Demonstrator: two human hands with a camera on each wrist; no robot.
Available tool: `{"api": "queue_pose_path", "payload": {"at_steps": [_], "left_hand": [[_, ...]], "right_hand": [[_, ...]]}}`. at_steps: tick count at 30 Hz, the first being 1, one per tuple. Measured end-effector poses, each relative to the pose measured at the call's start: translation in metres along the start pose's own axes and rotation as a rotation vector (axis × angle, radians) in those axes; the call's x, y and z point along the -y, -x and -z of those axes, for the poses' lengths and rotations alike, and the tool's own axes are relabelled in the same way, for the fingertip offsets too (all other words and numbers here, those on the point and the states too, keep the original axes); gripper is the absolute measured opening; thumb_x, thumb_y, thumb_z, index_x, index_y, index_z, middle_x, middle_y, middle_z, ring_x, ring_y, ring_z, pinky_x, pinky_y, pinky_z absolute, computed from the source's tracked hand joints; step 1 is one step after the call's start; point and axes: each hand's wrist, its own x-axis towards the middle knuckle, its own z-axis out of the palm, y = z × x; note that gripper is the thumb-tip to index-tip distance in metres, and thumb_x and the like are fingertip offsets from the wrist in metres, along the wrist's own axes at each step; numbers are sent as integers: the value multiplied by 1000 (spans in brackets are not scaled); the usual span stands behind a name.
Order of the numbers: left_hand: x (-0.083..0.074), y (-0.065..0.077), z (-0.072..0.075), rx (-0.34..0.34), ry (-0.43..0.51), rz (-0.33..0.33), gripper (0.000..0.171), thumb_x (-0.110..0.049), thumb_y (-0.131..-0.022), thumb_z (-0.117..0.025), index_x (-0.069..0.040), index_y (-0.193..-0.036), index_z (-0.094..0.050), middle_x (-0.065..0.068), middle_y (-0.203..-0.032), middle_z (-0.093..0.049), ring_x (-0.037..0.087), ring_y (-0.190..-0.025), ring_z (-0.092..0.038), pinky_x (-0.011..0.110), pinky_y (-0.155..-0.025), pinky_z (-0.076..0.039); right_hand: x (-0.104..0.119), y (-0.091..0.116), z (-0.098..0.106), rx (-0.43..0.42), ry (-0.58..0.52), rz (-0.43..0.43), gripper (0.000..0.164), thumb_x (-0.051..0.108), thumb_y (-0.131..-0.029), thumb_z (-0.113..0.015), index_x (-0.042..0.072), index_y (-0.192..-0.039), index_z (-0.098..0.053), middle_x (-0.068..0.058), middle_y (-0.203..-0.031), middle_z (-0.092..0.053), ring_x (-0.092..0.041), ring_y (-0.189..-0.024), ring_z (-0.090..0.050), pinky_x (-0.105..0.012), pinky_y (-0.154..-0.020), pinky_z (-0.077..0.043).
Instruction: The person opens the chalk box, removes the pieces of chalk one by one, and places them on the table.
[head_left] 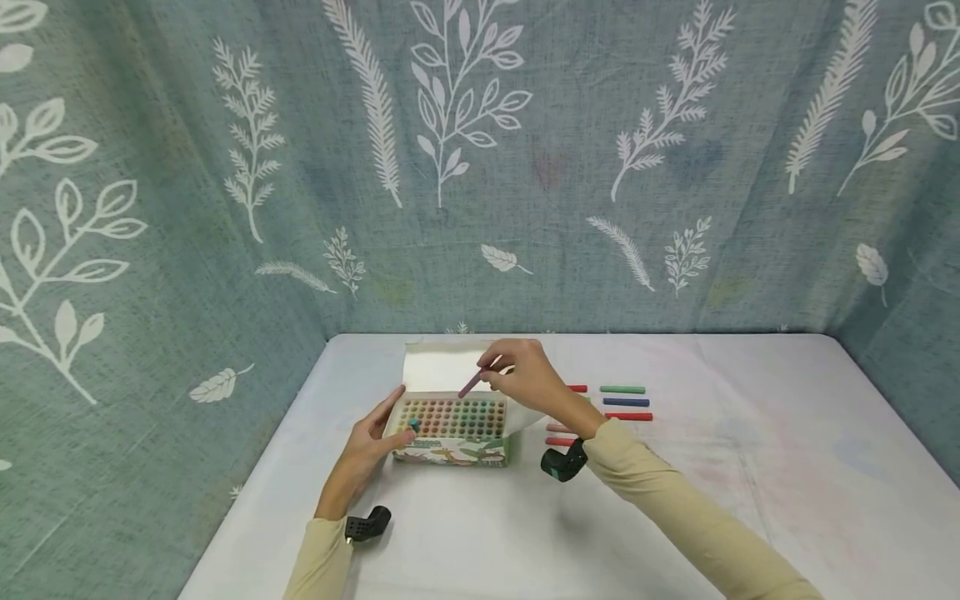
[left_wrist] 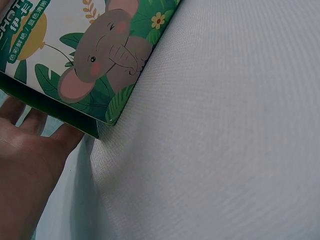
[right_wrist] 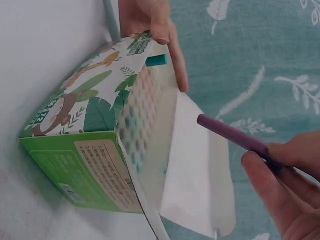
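A cardboard chalk box [head_left: 450, 452] with animal pictures stands on the table, its white lid [head_left: 438, 367] flipped up at the back. Inside, a holder [right_wrist: 137, 115] has rows of round holes with coloured ends in many of them. One teal chalk stick [right_wrist: 157, 60] pokes up near the left end. My left hand [head_left: 367, 443] holds that end, thumb at the front rim and fingers along the side. Above the holder, my right hand [head_left: 525, 377] pinches a purple chalk stick [right_wrist: 232, 136] between thumb and fingers, its free end tilted down towards the holes.
Right of the box lie loose chalk sticks, among them a green one [head_left: 622, 389], a blue one [head_left: 626, 402] and a red one [head_left: 628, 416]. Several more lie partly under my right forearm. A leaf-patterned curtain [head_left: 555, 167] hangs behind the white table [head_left: 712, 517].
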Motion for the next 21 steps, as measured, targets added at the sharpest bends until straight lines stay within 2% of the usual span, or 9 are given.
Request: {"api": "queue_pose_path", "payload": {"at_steps": [4,11,15,21], "left_hand": [[2,-1,1,1,-9,-8,75,-18,-78,-68,-33,-138,-26,-6,-143,-20,15,-132,-14,44,-104,-18],[4,-2,0,3,-1,-2,74,-19,-77,-68,-35,-137,-27,-7,-142,-21,14,-131,-17,42,-103,-21],[4,-3,0,-5,-8,2,74,-20,-77,-69,-35,-137,-28,-6,-142,-21,15,-131,-16,43,-103,-21],[4,-2,0,-15,-11,7,74,-19,-77,-69,-36,-136,-28,-5,-142,-23,16,-131,-16,44,-103,-21]], "right_hand": [[5,4,9,-19,-8,-19,9,-7,-76,-62,-3,-84,-65,-21,-87,-62,-31,-72,-63,-20,-54,-51],[-23,9,17,-62,14,-63,10,1,-77,-66,4,-86,-67,-13,-88,-63,-21,-71,-64,-20,-55,-51],[-27,15,25,-82,35,-82,10,5,-77,-66,7,-86,-68,-7,-86,-63,-14,-72,-64,-21,-56,-51],[-27,28,40,-102,34,-129,9,8,-77,-67,10,-86,-68,-4,-86,-63,-14,-73,-64,-23,-56,-52]]}}
